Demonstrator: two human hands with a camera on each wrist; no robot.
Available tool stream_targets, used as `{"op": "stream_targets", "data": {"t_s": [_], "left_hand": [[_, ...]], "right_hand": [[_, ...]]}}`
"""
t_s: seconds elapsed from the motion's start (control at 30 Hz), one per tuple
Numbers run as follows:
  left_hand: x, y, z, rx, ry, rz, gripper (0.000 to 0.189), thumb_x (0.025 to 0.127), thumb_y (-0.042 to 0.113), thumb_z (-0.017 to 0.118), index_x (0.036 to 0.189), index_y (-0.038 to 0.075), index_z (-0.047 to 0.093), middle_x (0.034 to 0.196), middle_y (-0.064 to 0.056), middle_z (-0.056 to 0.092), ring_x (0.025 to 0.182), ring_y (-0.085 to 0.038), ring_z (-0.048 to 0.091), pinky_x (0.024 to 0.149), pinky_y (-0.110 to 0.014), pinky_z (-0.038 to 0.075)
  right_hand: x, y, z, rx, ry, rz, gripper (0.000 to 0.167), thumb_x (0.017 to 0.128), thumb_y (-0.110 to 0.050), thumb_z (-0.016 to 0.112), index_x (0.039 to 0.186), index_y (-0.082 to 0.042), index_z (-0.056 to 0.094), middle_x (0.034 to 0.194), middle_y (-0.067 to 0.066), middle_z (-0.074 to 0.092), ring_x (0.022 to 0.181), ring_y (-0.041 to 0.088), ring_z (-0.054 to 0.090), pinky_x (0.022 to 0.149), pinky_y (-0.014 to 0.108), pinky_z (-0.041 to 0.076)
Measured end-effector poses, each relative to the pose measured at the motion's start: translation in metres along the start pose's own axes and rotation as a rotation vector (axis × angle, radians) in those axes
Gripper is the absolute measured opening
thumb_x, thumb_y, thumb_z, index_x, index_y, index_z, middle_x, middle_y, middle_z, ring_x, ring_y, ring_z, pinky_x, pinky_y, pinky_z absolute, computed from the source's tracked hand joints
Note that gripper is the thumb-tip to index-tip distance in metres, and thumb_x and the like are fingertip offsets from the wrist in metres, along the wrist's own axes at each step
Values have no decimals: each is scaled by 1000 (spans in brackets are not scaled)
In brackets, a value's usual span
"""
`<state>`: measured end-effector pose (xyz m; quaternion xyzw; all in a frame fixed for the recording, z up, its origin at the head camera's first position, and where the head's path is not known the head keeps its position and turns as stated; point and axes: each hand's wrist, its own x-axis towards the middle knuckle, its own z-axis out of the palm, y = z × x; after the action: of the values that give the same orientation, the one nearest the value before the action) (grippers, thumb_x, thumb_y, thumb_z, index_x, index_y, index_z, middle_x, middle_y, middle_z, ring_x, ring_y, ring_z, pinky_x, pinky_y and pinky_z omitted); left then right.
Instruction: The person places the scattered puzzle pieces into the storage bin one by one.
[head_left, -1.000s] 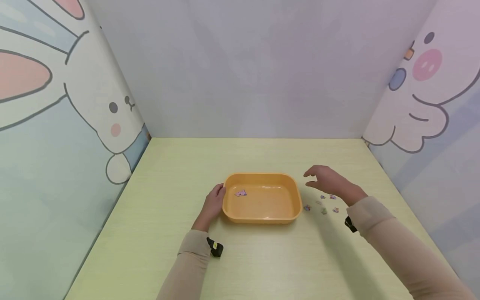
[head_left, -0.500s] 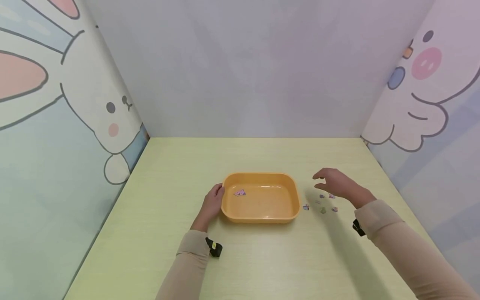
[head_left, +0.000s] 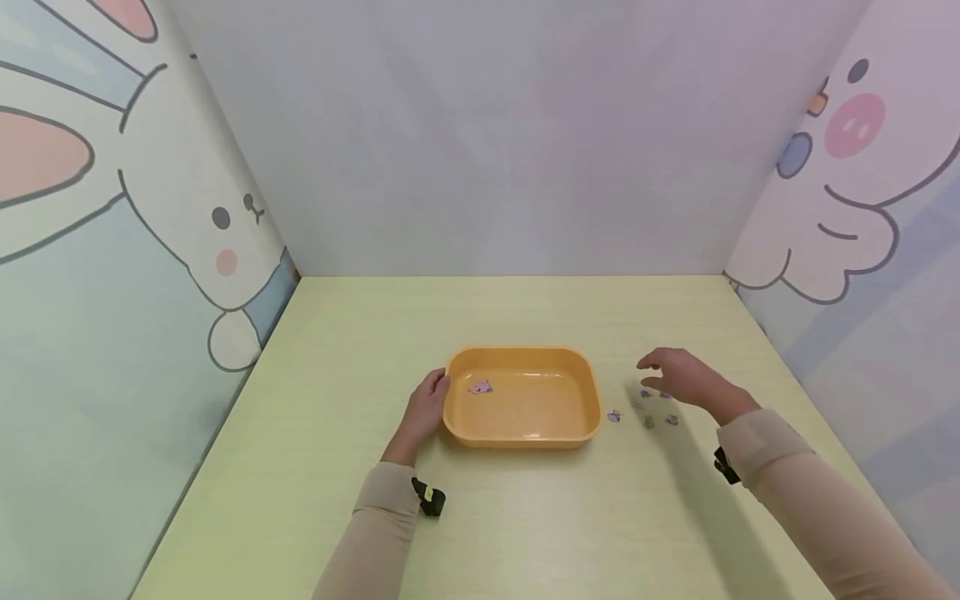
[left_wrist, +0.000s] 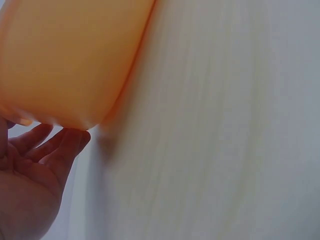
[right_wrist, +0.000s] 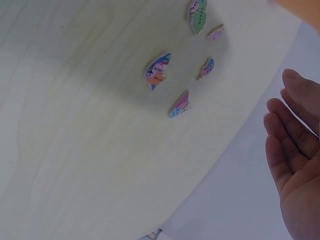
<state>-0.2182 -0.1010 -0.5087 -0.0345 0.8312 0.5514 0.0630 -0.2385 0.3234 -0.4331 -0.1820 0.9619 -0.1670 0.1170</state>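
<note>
An orange plastic tray (head_left: 522, 437) stands on the table, a pink puzzle piece (head_left: 481, 387) lying inside near its left end. My left hand (head_left: 425, 410) holds the tray's left end; in the left wrist view its fingers (left_wrist: 60, 150) meet the tray wall. To the right of the tray, my right hand (head_left: 686, 379) hovers, fingers loosely bent with nothing between them. Below it lie several small flat puzzle pieces, among them a green one (right_wrist: 198, 16), a blue-and-orange one (right_wrist: 158, 71) and a pink-and-blue one (right_wrist: 180, 105). The hand partly covers some in the head view.
The pale wooden table (head_left: 360, 333) is bounded by a grey back wall (head_left: 510, 167) and side walls with cartoon animals. One loose piece (head_left: 614, 416) lies close to the tray's right end. Each wrist wears a small black camera (head_left: 429, 497).
My right hand has moved rightward and a little toward me, away from the tray and over the loose pieces. The left hand and tray have stayed in place.
</note>
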Motion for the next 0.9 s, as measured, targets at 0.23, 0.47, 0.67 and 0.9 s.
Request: {"op": "stream_targets", "data": {"t_s": [0.23, 0.47, 0.67, 0.9], "left_hand": [[-1, -1, 1, 14, 0, 13, 47, 106, 34, 37, 141, 4, 48, 139, -16, 52, 124, -32, 49, 104, -50, 37], [-1, 1, 2, 18, 5, 6, 48, 106, 34, 37, 141, 4, 48, 139, -16, 51, 125, -32, 48, 104, -50, 37], [-2, 1, 2, 6, 2, -2, 47, 106, 34, 38, 141, 5, 48, 139, -15, 51, 125, -31, 49, 105, -49, 37], [-2, 1, 1, 2, 5, -1, 47, 106, 34, 38, 142, 6, 47, 140, -15, 51, 126, -31, 48, 105, -49, 37]], "right_hand": [[0, 7, 7, -10, 1, -20, 29, 88, -2, 70, 113, 12, 64, 108, 24, 64, 101, 41, 59, 82, 50, 52], [-2, 18, 16, -10, 5, -42, 29, 87, -2, 71, 111, 12, 64, 107, 23, 64, 100, 42, 59, 84, 52, 50], [0, 23, 23, 4, -21, -1, 28, 88, -3, 70, 111, 12, 64, 107, 22, 64, 100, 41, 59, 86, 52, 49], [2, 26, 30, 18, -79, 81, 28, 91, -4, 65, 115, 11, 63, 112, 23, 63, 107, 43, 57, 90, 55, 46]]}}
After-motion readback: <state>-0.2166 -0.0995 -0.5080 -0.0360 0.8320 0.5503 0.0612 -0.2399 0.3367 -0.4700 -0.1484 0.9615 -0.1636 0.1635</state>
